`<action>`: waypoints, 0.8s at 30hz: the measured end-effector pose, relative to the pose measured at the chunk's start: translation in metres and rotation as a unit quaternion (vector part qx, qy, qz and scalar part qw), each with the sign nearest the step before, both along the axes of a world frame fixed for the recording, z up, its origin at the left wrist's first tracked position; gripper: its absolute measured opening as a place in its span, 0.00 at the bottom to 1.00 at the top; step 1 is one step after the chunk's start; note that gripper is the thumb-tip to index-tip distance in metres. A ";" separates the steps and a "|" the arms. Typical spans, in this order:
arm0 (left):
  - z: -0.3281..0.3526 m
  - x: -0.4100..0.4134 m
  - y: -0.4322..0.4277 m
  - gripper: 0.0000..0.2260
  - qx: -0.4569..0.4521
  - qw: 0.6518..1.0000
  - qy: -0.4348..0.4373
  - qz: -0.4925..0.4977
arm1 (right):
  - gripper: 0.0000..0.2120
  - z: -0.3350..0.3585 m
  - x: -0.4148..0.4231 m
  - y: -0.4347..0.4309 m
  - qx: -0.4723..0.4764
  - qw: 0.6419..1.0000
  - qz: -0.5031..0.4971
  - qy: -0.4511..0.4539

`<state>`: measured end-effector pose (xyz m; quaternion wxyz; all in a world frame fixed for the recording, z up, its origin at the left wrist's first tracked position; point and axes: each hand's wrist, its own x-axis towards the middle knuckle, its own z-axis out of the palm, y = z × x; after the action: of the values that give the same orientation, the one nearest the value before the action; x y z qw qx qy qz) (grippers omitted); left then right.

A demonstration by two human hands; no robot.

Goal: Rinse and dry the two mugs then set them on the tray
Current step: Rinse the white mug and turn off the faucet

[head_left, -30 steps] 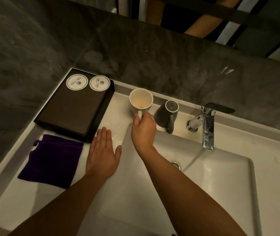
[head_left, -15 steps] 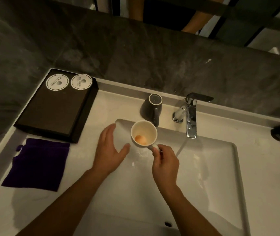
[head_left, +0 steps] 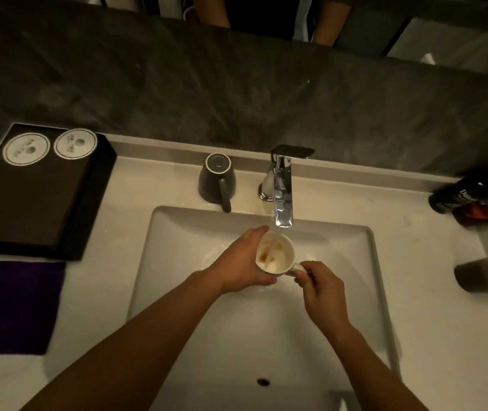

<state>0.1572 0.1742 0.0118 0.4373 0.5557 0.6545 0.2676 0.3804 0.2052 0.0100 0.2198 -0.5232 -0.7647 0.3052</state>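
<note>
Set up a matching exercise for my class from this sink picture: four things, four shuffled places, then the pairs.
1 white mug
2 dark mug
3 purple cloth
4 tray

A beside the faucet, behind the sink
B held by left hand and right hand over the sink
C back left corner of the counter
D just in front of the tray

Pairs: 1-B, 2-A, 3-D, 4-C

The sink (head_left: 340, 307) sits mid-counter (head_left: 444, 336), faucet (head_left: 281, 188) behind it. The standing mug (head_left: 216, 180) is just left of the faucet. Over the basin, under the spout, is the held mug (head_left: 275, 255) — left hand (head_left: 239, 262) round its body, right hand (head_left: 322, 289) at its handle. The tray (head_left: 29, 197) lies far left, a cloth (head_left: 14, 307) before it — a bottle (head_left: 473, 200) far right.
</note>
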 end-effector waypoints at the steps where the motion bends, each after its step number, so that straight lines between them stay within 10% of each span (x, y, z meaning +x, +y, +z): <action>1: -0.003 0.004 -0.004 0.47 0.010 1.000 -0.004 0.020 | 0.03 0.001 0.004 0.004 -0.004 1.000 0.016 -0.002; 24: 0.003 0.004 -0.011 0.40 -0.017 0.983 -0.067 0.168 | 0.03 0.012 -0.012 0.046 -0.101 0.992 0.071 0.020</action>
<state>0.1616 0.1637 0.0151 0.4383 0.4108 0.7123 0.3630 0.3685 0.2515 0.0221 0.1590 -0.4810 -0.7605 0.4062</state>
